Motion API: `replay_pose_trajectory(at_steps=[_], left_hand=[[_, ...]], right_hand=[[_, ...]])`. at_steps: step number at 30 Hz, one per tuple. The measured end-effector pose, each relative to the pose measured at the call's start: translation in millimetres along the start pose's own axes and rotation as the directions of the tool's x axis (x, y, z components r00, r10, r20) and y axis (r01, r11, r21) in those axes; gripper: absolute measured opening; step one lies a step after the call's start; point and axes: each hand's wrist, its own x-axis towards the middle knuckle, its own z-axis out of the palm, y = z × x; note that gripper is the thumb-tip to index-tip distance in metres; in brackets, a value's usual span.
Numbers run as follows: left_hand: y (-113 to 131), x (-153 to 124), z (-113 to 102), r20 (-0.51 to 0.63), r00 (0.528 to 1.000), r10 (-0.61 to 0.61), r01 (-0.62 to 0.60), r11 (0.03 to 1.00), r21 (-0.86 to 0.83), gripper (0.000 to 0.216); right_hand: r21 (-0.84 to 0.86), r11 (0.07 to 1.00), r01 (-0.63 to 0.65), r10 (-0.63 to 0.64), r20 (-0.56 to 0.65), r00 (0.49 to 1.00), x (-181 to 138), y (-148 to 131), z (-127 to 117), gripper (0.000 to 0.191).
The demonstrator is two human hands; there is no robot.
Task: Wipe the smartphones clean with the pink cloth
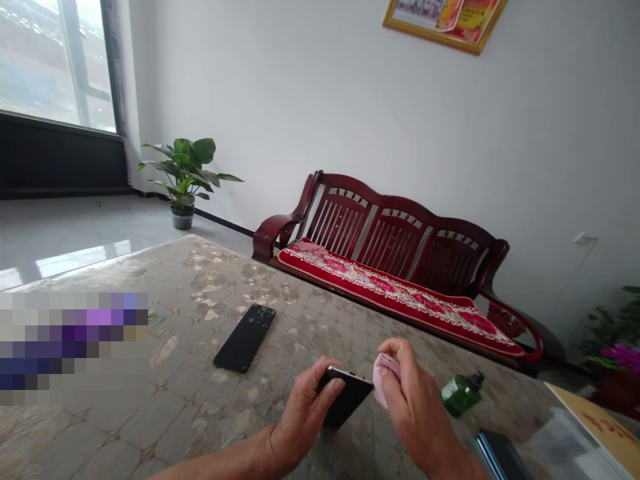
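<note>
My left hand (311, 400) grips a dark smartphone (349, 399) by its left side, thumb across its near face, holding it tilted above the table. Close to the phone's right edge, my right hand (413, 400) pinches a folded pale pink cloth (384, 380). Whether the cloth touches the phone I cannot tell. A second black phone (245, 338) lies flat on the table to the left. Right of my right hand is a small green bottle (462, 393) with a black top. Another dark phone-like object (505, 457) lies at the lower right.
A patterned cloth (185, 407) covers the table. A yellow box or booklet (595, 427) lies at the right edge. Beyond the table stands a dark red wooden bench (395, 233) with a red floral cover (400, 290). A potted plant (183, 177) stands on the floor. Part of the left side is pixelated.
</note>
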Motion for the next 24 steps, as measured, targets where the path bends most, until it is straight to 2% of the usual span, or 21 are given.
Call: replay_pose_trajectory(at_steps=[3, 6, 9, 15, 24], left_hand=[[0, 0, 0, 0.012, 1.0, -0.006, 0.006, 1.0, -0.031, 0.021], [0, 0, 1, 0.02, 1.0, -0.014, 0.015, 0.999, -0.05, 0.022], [-1, 1, 1, 0.014, 1.0, -0.006, 0.006, 0.999, -0.053, 0.023], [0, 1, 1, 0.001, 1.0, 0.006, -0.006, 0.998, -0.065, 0.021], [7, 3, 2, 0.004, 1.0, 0.027, -0.027, 0.999, -0.043, 0.019]], right_hand=[[-0.137, 0.988, 0.075, -0.065, 0.075, 0.995, 2, -10, -7, 0.011], [-0.198, 0.972, 0.125, -0.098, 0.142, 0.985, 4, -16, -10, 0.015], [-0.225, 0.962, 0.156, -0.115, 0.188, 0.975, 8, -13, -11, 0.016], [-0.161, 0.953, 0.258, -0.201, 0.301, 0.932, 21, -7, -18, 0.016], [-0.329, 0.847, 0.418, -0.267, 0.418, 0.868, 25, -23, -29, 0.014]])
